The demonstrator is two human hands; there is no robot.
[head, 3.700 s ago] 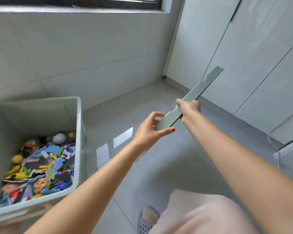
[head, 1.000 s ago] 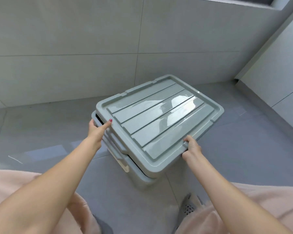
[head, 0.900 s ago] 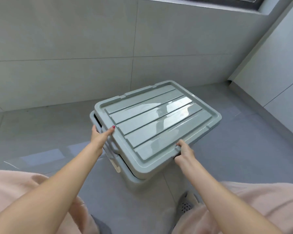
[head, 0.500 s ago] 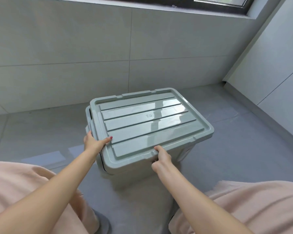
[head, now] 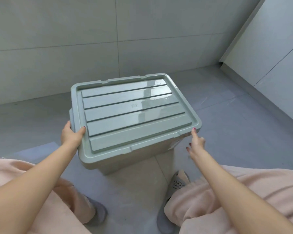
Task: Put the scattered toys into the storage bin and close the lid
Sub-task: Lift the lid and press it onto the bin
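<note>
Lid on bin, seating check at the corners.

The lid (head: pixel 134 114) lies flat across the storage bin (head: pixel 132 161), which stands on the floor (head: pixel 227 132) near the wall; toys not visible, presumably inside. Left hand (head: pixel 71 135) grips the lid's near-left edge, thumb on top, likely to steady and press it home. Right hand (head: pixel 195 142) holds nothing, grip loose and wide, one fingertip touching the near-right corner, probably testing the fit. Whether the lid has latched cannot be told.

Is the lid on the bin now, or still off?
On. The lid lies flat over the bin, covering its opening. Whether it is latched cannot be told. The left hand grips its left edge.
</note>
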